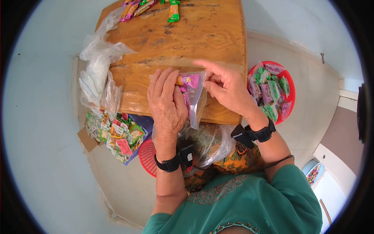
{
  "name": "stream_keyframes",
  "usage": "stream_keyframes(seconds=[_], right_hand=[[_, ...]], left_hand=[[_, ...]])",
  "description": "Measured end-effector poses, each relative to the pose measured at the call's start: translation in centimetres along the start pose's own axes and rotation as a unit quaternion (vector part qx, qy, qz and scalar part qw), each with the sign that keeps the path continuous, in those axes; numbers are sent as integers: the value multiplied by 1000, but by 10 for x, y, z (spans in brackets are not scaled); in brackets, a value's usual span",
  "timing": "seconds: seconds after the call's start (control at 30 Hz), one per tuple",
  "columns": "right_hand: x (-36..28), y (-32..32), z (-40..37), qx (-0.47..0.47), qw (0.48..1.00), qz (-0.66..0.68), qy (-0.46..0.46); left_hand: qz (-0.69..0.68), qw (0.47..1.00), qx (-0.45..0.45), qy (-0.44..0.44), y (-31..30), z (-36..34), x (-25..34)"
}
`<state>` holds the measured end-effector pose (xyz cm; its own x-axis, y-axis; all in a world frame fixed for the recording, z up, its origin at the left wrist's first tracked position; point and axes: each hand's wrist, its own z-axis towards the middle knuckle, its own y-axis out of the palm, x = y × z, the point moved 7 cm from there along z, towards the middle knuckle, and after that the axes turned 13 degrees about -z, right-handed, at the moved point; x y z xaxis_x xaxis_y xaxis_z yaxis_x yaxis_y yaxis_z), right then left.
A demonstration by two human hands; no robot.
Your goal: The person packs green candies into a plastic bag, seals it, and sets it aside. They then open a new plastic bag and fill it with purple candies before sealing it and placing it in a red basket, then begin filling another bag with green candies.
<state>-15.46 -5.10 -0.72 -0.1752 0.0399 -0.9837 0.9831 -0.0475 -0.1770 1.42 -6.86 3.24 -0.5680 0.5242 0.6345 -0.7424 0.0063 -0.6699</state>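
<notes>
Wooden table (183, 43); left hand (167, 99) on bag (197, 111); pink wrapper (190, 81) print illegible

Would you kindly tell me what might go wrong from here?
The clear plastic bag beneath the bare left hand overhangs the near edge of the brown wooden table, so it might slip if released. The crumpled translucent plastic hanging over the left edge could slide onto the green-and-white packets below.

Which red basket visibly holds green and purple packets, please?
The basket right of the table; the other basket, partly behind the left forearm, shows none.
</notes>
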Motion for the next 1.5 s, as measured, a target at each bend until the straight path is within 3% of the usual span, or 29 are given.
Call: stream_keyframes(seconds=[0.03, 0.13, 0.27, 0.67, 0.77, 0.93, 1.1, 1.17, 1.3, 1.37, 1.5], right_hand=[[-4, 4, -1, -41, 997, -54, -28], [-12, 2, 1, -15, 991, -98, -92], [-7, 4, 5, 9, 992, -106, -67], [-22, 12, 14, 65, 982, -141, -111], [-23, 14, 15, 77, 972, -192, -107], [-21, 24, 9, 134, 913, -357, -147], [-20, 12, 8, 137, 927, -325, -129], [-24, 3, 5, 134, 935, -302, -126], [-23, -7, 0, 93, 963, -244, -67], [-21, -9, -2, 88, 971, -218, -55], [-17, -10, -1, 70, 982, -169, -40]], left_hand=[[4, 1000, 3, 1, 0, 0, 0], [8, 1000, 9, 3, 0, 0, 1], [11, 1000, 10, -1, -1, 2, 3], [21, 1000, -15, -4, 1, 1, 2], [33, 999, -30, 3, 2, 1, 3], [31, 999, -38, 14, 5, -1, 3], [45, 998, -28, 23, -3, 1, 17], [29, 999, 18, 37, -13, -3, 24], [26, 998, 43, 48, -39, -24, 49], [-32, 997, -36, -66, -38, -42, 51], [46, 994, -98, -2, -32, -64, 70]])
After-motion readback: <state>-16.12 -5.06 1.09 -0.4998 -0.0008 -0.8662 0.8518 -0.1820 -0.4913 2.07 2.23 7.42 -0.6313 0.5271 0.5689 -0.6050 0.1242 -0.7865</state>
